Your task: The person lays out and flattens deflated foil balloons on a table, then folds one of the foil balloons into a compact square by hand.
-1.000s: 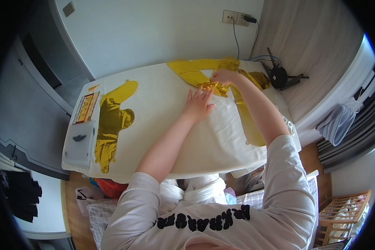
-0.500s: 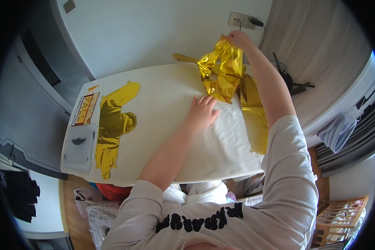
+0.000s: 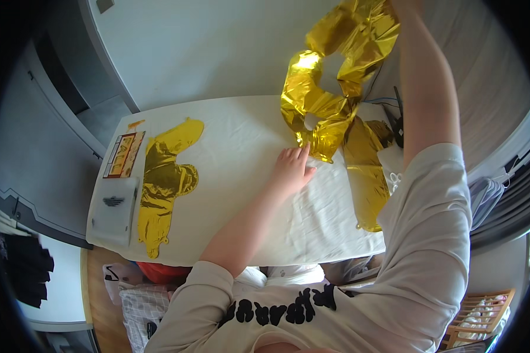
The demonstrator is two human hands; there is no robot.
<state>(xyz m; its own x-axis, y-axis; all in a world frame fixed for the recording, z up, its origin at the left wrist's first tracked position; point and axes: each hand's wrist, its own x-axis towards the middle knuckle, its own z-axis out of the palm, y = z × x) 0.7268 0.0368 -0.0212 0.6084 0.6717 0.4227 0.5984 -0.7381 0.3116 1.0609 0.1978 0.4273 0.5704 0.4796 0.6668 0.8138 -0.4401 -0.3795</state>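
A gold foil balloon (image 3: pixel 330 109), uninflated and creased, hangs stretched from the upper right down to the white-covered table (image 3: pixel 241 141). Two gaps show in its figure-like shape. High at the top edge, my right hand (image 3: pixel 407 7) grips its upper end; the frame cuts off part of that hand. My left hand (image 3: pixel 294 169) lies on the cloth with fingers extended, their tips at the balloon's lower end. A second flat gold balloon (image 3: pixel 165 182) rests on the left of the table. Another flat gold foil piece (image 3: pixel 365 176) lies at the right, partly behind my right sleeve.
At the table's left edge are a printed card (image 3: pixel 123 154) and a translucent pale case (image 3: pixel 113 212). Black items and cables (image 3: pixel 397 120) sit beyond the right corner. A wall stands behind the table, and a wooden rack (image 3: pixel 480 315) is at the lower right.
My right hand has risen up and to the right, pulling the bunched balloon out into a longer shape. My left hand stays near its lower end, almost unmoved.
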